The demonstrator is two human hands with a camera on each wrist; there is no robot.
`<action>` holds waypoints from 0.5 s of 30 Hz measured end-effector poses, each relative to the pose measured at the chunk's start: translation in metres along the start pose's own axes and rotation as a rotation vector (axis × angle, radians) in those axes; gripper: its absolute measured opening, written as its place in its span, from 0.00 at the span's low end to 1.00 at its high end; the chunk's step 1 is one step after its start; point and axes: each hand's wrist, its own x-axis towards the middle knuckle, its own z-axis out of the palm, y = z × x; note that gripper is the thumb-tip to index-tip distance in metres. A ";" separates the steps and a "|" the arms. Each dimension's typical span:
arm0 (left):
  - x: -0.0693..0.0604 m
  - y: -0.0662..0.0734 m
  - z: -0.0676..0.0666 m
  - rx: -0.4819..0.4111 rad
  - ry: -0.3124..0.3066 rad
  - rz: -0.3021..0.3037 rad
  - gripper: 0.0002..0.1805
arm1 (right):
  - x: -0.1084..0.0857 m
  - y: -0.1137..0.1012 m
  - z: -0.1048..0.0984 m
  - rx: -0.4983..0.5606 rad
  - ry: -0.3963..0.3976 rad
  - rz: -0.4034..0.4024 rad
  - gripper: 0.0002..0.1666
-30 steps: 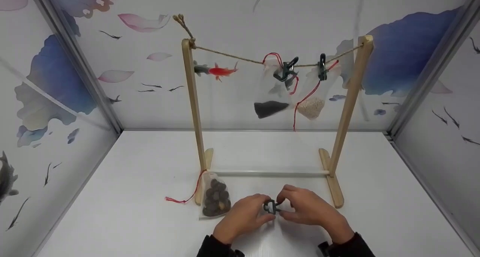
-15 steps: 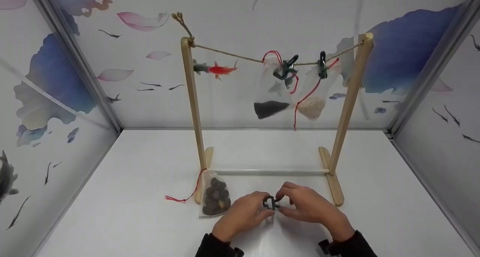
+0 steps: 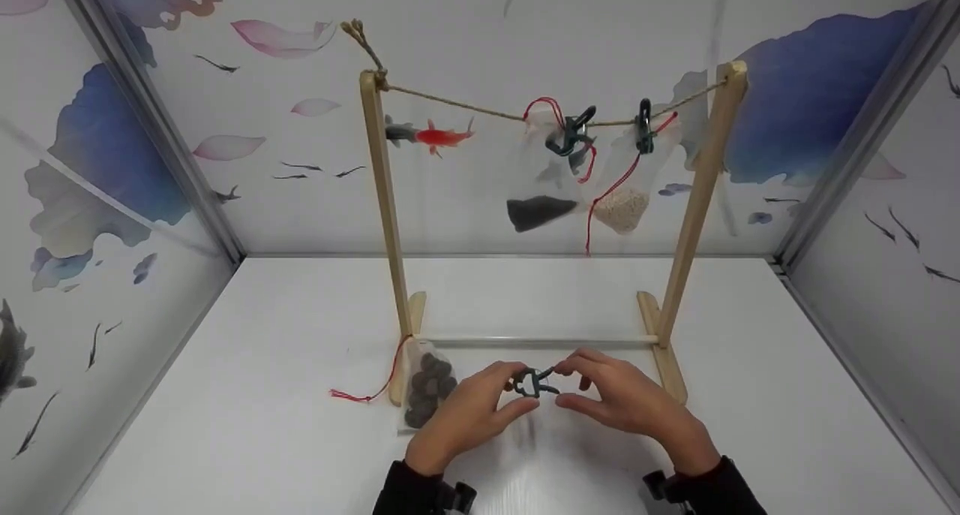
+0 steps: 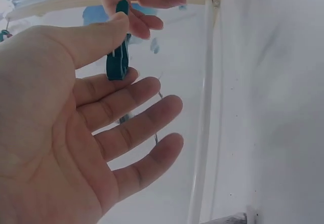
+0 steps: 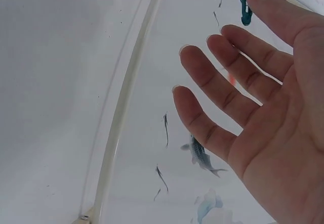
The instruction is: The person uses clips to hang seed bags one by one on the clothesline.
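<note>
Between the thumb and index finger of my left hand (image 3: 461, 414) I pinch a dark green spring clip (image 3: 533, 383). In the left wrist view the clip (image 4: 118, 57) spans from thumb to index, the other fingers extended. My right hand (image 3: 637, 399) is at the clip's spread handles, index fingertip by the upper one and thumb slightly off the lower. The right wrist view shows its fingers loosely extended, with a small gap between index finger and clip (image 5: 246, 9); whether the thumb touches is hard to tell. Left of my hands stands a sheer bag of brown round pieces (image 3: 430, 387).
A wooden rack (image 3: 386, 200) carries a sagging rope (image 3: 450, 106). Two similar clips hold a bag of black grains (image 3: 540, 211) and a bag of pale grains (image 3: 622, 209) on it. A white crossbar (image 3: 532, 342) joins the rack's feet.
Both hands have risen slightly with the clip, and my left hand has shifted left. My right fingertips have spread apart, and the clip's handles stand wider than before.
</note>
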 end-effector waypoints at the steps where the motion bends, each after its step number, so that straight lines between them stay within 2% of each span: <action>1: 0.000 0.001 -0.001 -0.009 0.000 0.001 0.26 | 0.000 0.000 0.000 0.009 0.006 -0.009 0.22; 8: 0.001 0.003 0.002 0.005 0.009 0.039 0.25 | 0.001 -0.001 0.000 0.044 0.048 -0.054 0.18; 15: 0.003 0.005 0.009 0.037 0.047 0.044 0.16 | 0.003 -0.005 0.003 0.058 0.060 -0.077 0.13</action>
